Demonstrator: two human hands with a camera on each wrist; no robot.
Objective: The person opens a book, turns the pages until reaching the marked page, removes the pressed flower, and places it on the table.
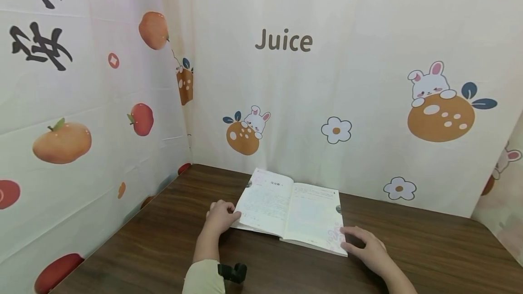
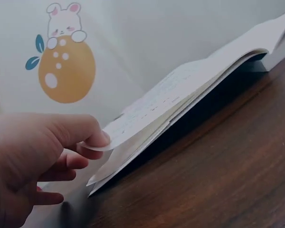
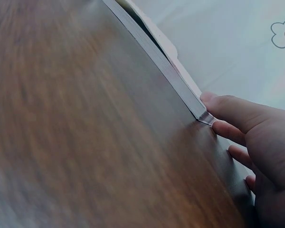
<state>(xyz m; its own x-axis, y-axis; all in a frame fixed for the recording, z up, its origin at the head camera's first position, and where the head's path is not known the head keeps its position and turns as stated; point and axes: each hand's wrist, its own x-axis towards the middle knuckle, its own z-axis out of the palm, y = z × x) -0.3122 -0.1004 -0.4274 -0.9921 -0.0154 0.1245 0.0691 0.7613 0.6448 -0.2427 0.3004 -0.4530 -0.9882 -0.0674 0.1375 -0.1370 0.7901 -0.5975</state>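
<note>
An open book (image 1: 310,212) lies on the brown table, printed pages facing up. At its lower left corner my left hand (image 1: 221,217) pinches a page. The left wrist view shows that page (image 2: 147,111) between the thumb and index finger of the left hand (image 2: 42,156), lifted apart from the leaves and cover beneath. On the opposite side, my right hand (image 1: 369,247) holds the book's right edge near its lower corner. In the right wrist view the thumb of the right hand (image 3: 261,137) is at the top of the page block (image 3: 166,71), with the index finger at the side below.
Dark wood-grain table (image 1: 261,267) lies under the book and both hands. Behind it hangs a pale curtain (image 1: 367,22) printed with fruit, rabbits and flowers; another printed sheet (image 1: 98,85) hangs on the left. A black strap device (image 1: 233,273) sits at the left sleeve.
</note>
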